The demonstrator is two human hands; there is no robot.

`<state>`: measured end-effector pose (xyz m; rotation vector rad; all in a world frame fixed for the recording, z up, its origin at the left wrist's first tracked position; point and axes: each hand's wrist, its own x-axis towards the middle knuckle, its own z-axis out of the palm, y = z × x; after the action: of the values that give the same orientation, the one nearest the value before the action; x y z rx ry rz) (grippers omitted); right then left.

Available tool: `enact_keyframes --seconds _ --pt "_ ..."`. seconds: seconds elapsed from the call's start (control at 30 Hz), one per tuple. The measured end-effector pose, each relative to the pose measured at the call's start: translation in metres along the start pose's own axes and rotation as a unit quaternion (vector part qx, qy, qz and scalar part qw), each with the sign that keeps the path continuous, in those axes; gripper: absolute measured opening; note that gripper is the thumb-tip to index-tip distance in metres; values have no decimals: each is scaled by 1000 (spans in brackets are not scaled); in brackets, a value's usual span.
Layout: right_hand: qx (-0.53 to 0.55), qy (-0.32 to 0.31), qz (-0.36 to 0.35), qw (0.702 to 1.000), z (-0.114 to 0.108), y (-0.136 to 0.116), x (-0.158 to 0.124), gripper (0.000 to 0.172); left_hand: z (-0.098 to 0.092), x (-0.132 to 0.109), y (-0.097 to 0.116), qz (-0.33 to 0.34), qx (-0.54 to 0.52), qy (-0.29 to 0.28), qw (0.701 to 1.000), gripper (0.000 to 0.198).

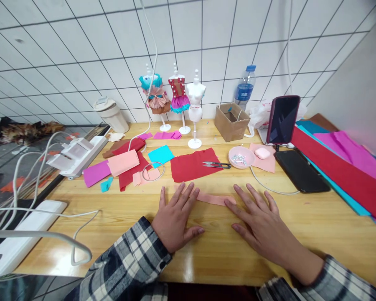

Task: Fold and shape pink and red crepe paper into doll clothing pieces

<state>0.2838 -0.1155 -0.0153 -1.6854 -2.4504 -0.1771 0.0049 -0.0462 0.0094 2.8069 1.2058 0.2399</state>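
Observation:
A narrow strip of peach fabric (pixel 213 198) lies flat on the wooden table between my hands. My left hand (pixel 177 217) rests palm down with its fingers spread, the fingertips over the strip's left end. On the right end press the fingertips of my right hand (pixel 258 221), which is also spread flat. Just beyond the strip is a red fabric piece (pixel 191 165), with thread snips (pixel 217 164) lying across its right edge. A pink bowl (pixel 253 158) of small beads stands to the right of the snips.
Three small dress forms (pixel 194 100) stand at the back, two of them dressed. Fabric scraps (pixel 123 162) and a metal ring lie left of centre. A cardboard box (pixel 230 127), phones (pixel 302 171) and long fabric pieces (pixel 341 161) are at right. Cables and a power strip (pixel 97 150) line the left.

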Motion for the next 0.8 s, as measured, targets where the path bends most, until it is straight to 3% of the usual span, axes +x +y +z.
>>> enact_keyframes --seconds 0.1,0.2,0.33,0.6,0.7,0.8 --pt "9 -1 -13 1000 -1 6 -1 49 -9 2 -19 -80 -56 49 994 76" --pt "14 -2 -16 1000 -2 11 -1 50 -11 7 -37 -163 -119 38 979 55" --pt "16 -5 -8 1000 -1 13 -1 50 -4 16 -46 -221 -187 55 956 36" --pt "15 -7 -5 1000 -1 12 -1 48 1 23 -38 -266 -141 23 953 22" --pt "11 -8 1 1000 -2 11 -1 48 0 21 -38 -253 -122 18 959 24" --pt "9 -10 3 1000 -2 10 -2 49 -5 18 -34 -215 -61 48 974 22"
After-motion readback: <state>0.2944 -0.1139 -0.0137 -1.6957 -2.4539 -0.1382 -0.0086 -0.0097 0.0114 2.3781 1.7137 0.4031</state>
